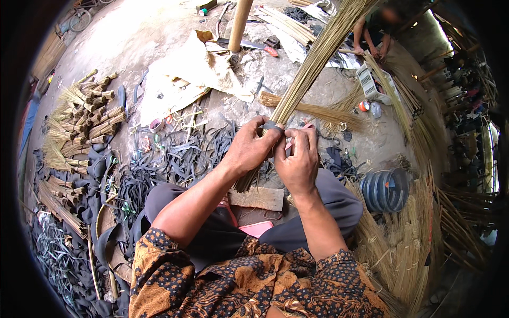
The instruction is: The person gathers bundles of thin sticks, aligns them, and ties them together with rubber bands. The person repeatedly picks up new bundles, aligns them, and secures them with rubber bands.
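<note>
While wrists bend inward, left hand (251,150) and right hand (298,159) clasp broom bundle (313,66).

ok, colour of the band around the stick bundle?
Black band on the tan stick bundle; head view.

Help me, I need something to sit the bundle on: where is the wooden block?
In the head view the wooden block lies just below both hands, between the person's knees, with a pink card right beneath it.
</note>
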### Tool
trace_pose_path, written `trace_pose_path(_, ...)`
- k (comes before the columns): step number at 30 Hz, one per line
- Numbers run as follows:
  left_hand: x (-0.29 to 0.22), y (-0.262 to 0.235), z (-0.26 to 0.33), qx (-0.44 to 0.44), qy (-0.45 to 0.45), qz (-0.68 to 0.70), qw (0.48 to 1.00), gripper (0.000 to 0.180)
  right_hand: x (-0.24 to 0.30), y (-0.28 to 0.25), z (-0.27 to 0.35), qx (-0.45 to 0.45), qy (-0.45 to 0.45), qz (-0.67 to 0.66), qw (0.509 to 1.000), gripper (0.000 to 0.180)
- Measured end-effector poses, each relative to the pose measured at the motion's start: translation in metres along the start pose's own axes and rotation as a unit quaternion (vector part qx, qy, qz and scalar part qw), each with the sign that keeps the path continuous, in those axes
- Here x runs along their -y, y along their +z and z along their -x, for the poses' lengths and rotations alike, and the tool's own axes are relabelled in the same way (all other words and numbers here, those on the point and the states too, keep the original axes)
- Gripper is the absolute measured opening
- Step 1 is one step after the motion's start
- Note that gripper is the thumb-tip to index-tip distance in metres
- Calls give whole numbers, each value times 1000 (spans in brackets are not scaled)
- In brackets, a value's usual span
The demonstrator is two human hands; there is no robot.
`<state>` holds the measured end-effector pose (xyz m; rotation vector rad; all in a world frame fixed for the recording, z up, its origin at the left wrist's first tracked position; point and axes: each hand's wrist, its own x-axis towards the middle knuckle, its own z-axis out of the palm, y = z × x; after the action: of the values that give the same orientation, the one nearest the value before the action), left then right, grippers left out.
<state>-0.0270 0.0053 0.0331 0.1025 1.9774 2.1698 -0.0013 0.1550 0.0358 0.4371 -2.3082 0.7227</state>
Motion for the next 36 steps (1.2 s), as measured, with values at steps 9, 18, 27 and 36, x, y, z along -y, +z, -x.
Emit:
trace_pose_path(9,9,-3,2,68,-13,67,995,37,-28,-22,-12,102,-69,-18,992,25)
trace_pose_path(18,-20,11,-5,28,99,141,985,56,11,-10,54,236,255,-225,910,49)
trace_pose_path(27,-38,5,2,210,-16,376,902,30,-7,-36,62,405,295,-573,648,19)
trace_pose_path(36,-55,40,5,-161,97,109,976,33,3,-33,56,231,241,-224,916,37)
